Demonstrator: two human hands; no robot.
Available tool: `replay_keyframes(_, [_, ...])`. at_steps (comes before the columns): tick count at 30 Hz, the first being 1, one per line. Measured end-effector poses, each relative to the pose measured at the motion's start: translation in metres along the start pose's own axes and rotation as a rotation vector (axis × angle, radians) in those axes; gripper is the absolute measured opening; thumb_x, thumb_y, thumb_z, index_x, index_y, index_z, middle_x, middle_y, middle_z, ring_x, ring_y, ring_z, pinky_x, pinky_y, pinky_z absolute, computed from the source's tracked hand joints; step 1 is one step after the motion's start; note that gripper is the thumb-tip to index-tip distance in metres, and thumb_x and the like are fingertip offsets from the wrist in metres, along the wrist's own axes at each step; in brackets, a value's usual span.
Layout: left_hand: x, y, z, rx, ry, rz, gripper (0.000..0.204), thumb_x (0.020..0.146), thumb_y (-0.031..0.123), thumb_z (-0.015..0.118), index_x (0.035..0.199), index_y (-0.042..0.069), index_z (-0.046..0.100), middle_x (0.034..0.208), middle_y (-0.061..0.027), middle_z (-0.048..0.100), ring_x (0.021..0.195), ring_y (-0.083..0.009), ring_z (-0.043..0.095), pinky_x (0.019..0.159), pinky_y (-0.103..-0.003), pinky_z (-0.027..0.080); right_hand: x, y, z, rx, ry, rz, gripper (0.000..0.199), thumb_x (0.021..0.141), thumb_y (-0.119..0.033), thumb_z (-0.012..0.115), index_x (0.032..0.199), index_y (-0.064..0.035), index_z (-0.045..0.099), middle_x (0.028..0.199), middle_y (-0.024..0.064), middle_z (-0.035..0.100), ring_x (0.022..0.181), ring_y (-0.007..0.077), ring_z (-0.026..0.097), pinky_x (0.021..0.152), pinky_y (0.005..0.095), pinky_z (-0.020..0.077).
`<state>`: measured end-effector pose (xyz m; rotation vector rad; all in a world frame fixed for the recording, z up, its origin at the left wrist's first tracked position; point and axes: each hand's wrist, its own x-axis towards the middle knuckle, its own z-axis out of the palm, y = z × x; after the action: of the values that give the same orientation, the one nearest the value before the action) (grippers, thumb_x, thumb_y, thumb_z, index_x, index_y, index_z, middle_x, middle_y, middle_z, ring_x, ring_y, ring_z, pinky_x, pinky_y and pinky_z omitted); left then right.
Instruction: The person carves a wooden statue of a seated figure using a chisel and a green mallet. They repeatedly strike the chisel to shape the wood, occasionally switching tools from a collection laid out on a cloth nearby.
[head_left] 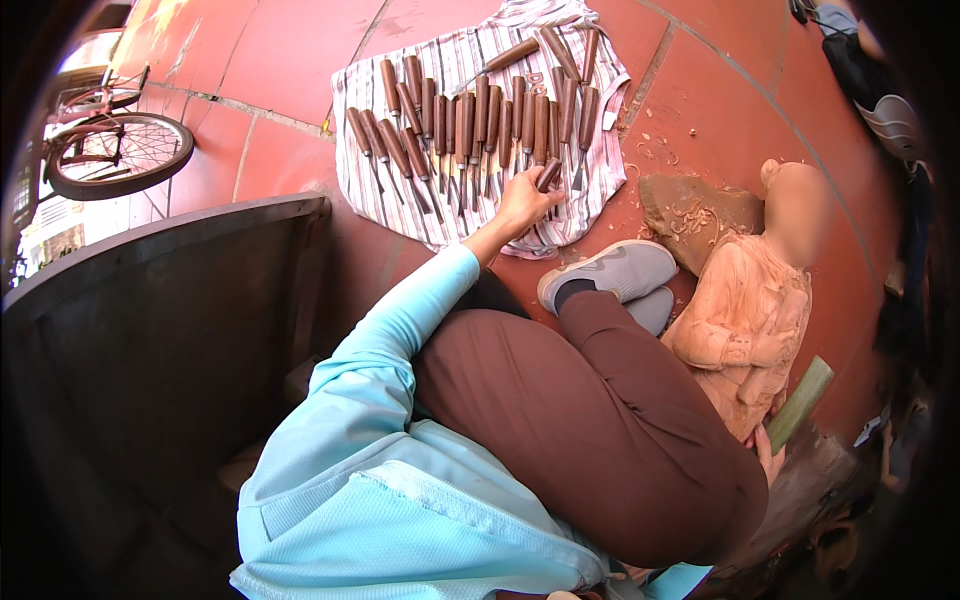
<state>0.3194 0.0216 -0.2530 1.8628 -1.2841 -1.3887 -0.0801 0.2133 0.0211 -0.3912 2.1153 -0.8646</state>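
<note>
My left hand (530,205) reaches forward over a striped cloth (375,215), its fingers closed on the brown handle of a carving chisel (549,175). Several more wood-handled carving chisels (440,125) lie side by side on the cloth, most with blades toward me. At the lower right, my right hand (770,455) is partly hidden behind my knee. It is closed around the lower end of a greenish wooden stick (803,400), close against the base of a carved wooden figure (745,320). The figure leans beside my right leg, its head a smooth blur.
A wood block (695,215) strewn with shavings sits beyond my grey shoes (620,270). A dark panel (160,330) stands on my left, with a bicycle wheel (120,155) behind it. Part of another person (865,45) shows at the far right. Red tiles (290,40) cover the floor.
</note>
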Motion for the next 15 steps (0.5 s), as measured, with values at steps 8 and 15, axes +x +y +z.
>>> replay_keyframes(8, [-0.015,0.014,-0.015,0.458,0.022,0.107,0.033,0.081,0.032,0.069,0.091,0.001,0.063,0.077,-0.0210,0.065,0.070,-0.0363,0.065,0.067,-0.046,0.050,0.004,0.009,-0.003,-0.004,0.002,-0.070,0.025,0.086,-0.013,0.062,0.104,0.0015,0.051,0.071,0.0023,0.048,0.060,0.0090,0.046,0.055,0.0222,0.0385])
replay_keyframes(15, [-0.014,-0.030,-0.100,0.580,0.471,-0.008,0.029,0.079,0.024,0.068,0.096,0.002,0.059,0.089,-0.0202,0.064,0.085,-0.0391,0.063,0.074,-0.048,0.048,-0.005,0.000,0.002,-0.028,-0.013,-0.094,0.028,0.087,-0.014,0.061,0.108,0.0020,0.051,0.071,0.0019,0.048,0.060,0.0090,0.045,0.056,0.0219,0.0383])
